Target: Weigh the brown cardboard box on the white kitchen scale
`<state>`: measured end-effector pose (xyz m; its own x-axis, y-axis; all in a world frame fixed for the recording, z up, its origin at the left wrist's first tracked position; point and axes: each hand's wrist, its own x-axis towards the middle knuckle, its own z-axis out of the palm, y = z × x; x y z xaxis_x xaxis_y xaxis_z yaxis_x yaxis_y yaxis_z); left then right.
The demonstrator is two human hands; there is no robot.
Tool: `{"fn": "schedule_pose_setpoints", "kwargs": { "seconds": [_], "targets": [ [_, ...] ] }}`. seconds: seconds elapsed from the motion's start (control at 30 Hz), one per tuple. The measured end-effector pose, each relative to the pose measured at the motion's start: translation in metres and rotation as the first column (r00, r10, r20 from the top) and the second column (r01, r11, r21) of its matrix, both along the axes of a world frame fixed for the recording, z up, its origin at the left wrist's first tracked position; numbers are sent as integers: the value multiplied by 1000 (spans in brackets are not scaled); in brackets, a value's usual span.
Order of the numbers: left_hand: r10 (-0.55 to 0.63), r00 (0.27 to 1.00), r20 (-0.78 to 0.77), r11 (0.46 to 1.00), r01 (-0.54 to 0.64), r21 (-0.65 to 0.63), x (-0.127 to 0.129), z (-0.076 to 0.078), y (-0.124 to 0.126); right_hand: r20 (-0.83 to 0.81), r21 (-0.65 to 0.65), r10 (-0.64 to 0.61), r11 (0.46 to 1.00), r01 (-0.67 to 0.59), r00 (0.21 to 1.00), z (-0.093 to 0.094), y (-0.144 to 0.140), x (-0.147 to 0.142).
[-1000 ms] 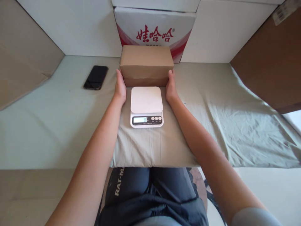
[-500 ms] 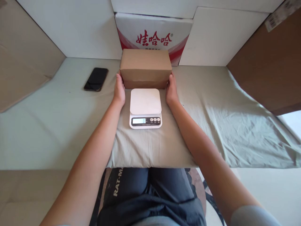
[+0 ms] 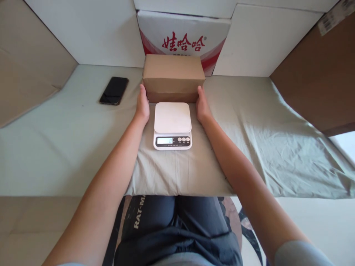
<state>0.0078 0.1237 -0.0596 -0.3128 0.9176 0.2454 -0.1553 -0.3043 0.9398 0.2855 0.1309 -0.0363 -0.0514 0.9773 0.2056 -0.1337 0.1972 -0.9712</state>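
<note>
Little changes over the last second: left hand [image 3: 142, 104] and right hand [image 3: 202, 105] stay pressed flat against the cardboard box [image 3: 173, 77], which sits unlifted between the grip, just beyond the kitchen scale [image 3: 172, 125] reading zero.

— Where's the cardboard box [image 3: 173, 77]?
— Between the fingers [image 3: 143, 93] of both hands, touching them at each end.
— How does it sit?
— Closed, plain brown, flat and upright on the surface.
</note>
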Motion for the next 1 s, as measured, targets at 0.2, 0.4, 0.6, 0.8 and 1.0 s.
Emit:
{"fn": "schedule_pose_setpoints", "kwargs": {
  "seconds": [0.2,0.4,0.6,0.8,1.0],
  "targets": [
    [42,998,-38,996,-39,79,2,23,-21,20,-27,-55,998,55,998,33,-9,-4],
    [40,992,-119,960,-5,281,-10,67,-66,120,225,-3,974,-24,993,105,-64,9],
    [9,994,-111,963,21,268,5,75,-136,164,239,34,968,-73,986,103,-136,27],
    [39,994,-101,959,-8,283,27,83,-156,182,205,34,976,-72,983,63,-163,34],
    [5,994,-109,967,23,253,15,78,-177,147,205,82,972,-112,986,53,-174,25]
  ]
}}
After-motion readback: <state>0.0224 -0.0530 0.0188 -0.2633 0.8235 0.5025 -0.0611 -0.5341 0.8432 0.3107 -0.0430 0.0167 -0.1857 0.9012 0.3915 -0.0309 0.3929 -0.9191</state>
